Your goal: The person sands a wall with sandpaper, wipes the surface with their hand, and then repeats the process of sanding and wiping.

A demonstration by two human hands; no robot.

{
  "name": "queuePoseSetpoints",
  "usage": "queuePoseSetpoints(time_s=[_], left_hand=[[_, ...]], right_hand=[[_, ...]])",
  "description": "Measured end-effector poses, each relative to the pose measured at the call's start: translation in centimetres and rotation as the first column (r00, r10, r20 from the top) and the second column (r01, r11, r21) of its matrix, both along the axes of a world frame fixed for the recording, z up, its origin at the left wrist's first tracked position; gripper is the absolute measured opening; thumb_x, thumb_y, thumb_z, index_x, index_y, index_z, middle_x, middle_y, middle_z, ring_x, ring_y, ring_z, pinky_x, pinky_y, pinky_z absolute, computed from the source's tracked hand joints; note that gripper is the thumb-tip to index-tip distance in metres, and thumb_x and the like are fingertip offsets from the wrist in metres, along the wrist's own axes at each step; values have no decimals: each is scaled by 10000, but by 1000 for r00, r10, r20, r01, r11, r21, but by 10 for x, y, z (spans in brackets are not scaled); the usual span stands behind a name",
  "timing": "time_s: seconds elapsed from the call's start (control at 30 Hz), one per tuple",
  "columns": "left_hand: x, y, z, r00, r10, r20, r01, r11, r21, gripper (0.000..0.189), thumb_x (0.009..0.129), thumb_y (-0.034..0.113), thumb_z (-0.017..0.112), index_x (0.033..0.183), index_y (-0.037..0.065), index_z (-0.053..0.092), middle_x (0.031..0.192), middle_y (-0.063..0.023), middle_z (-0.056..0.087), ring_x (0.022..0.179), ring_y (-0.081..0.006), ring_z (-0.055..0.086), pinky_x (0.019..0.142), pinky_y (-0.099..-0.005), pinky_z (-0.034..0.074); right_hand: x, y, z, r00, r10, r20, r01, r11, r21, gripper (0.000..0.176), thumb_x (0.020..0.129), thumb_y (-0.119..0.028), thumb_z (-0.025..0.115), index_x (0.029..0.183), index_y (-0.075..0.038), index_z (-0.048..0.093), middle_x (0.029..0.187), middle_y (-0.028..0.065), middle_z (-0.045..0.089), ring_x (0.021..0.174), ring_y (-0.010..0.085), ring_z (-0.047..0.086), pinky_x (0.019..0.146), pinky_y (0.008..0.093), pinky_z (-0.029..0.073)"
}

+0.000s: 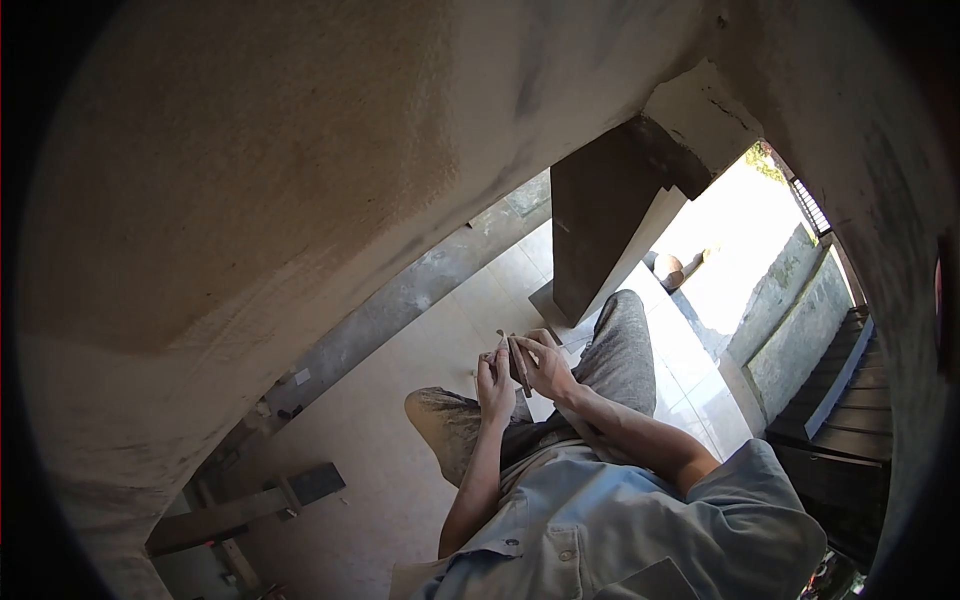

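Both hands meet in front of my lap, between my bent knees. My left hand (pixel 494 382) is closed, thumb and fingers pinching a small pale piece (pixel 503 341) whose tip shows above them. My right hand (pixel 546 366) grips a thin, flat brownish strip (pixel 521 368) that stands edge-on between the two hands. Its lower end sticks out below the right fingers, and its upper end lies close against the left fingertips. What kind of thing the strip is I cannot tell.
A large tan curved surface (pixel 300 180) slants close overhead. Ahead stands a dark brown panel (pixel 605 225) with a pale edge. Pale floor tiles (pixel 400 450) lie below. Dark boards (pixel 250 505) rest at lower left. At right are a low concrete wall (pixel 795 330) and dark slats (pixel 845 400).
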State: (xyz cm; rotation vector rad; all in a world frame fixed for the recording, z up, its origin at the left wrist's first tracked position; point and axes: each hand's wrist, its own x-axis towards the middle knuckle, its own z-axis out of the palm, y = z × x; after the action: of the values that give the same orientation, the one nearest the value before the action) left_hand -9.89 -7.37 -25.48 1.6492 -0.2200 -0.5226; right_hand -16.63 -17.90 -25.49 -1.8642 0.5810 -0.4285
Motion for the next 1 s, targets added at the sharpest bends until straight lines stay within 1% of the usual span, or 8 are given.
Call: queuePoseSetpoints(time_s=[0.17,0.27,0.33,0.4,0.5,0.57,0.8,1.0], left_hand=[[6,-1,-6,998,-28,-60,27,1000,-13,305,1021,309,504,904,28,498,790,-9,513,736,-89,472,665,-278,426],[4,0,0,994,-79,-70,79,997,5,310,1023,333,492,961,30,475,807,-8,516,749,-84,478,669,-274,429],[1,0,3,991,-130,-37,132,989,64,310,1026,341,482,996,34,459,825,-11,524,766,-82,489,680,-264,434],[-5,4,-15,991,-134,-30,135,991,25,333,1033,350,457,1094,23,456,863,-23,537,792,-85,504,700,-256,448],[-1,-2,-5,990,-119,-78,114,991,-62,423,1041,366,422,1255,2,431,909,-38,546,827,-98,518,748,-263,465],[0,0,16,965,-145,-217,127,987,-97,532,1041,389,403,1388,-14,408,1031,-73,586,942,-134,558,837,-290,479],[-2,9,13,972,-125,-199,149,982,112,537,1002,427,499,1274,-33,553,1145,-137,631,1053,-156,586,917,-293,465],[-3,12,0,945,-60,-320,111,983,143,415,979,346,572,1146,-31,617,1004,-78,663,862,-111,615,745,-266,511]], right_hand=[[-4,2,-9,980,198,17,-196,977,-79,525,989,-358,328,1349,-5,476,1218,223,514,1211,322,438,1029,414,367],[-3,1,-5,978,208,29,-207,930,303,599,996,-431,324,1364,22,458,1291,228,486,1232,326,438,1051,410,357],[0,-5,34,976,211,-49,-138,781,609,635,995,-458,348,1343,61,465,1366,228,447,1278,352,416,1081,413,338],[0,-6,42,966,228,-120,-109,784,611,677,989,-491,371,1342,80,460,1439,231,391,1339,366,370,1115,412,307],[-3,0,27,931,313,-188,-275,940,203,719,987,-506,362,1427,63,359,1533,259,247,1445,352,215,1181,397,196],[-4,7,16,941,323,-101,-291,924,248,683,1001,-458,321,1443,63,323,1540,255,234,1452,337,192,1186,387,168],[-5,2,-4,943,329,-56,-296,903,311,585,998,-303,283,1434,85,317,1529,255,259,1457,335,178,1198,378,137],[-8,-3,-7,950,295,-104,-250,917,312,548,1014,-285,320,1413,89,359,1504,260,312,1437,335,246,1187,374,181]])
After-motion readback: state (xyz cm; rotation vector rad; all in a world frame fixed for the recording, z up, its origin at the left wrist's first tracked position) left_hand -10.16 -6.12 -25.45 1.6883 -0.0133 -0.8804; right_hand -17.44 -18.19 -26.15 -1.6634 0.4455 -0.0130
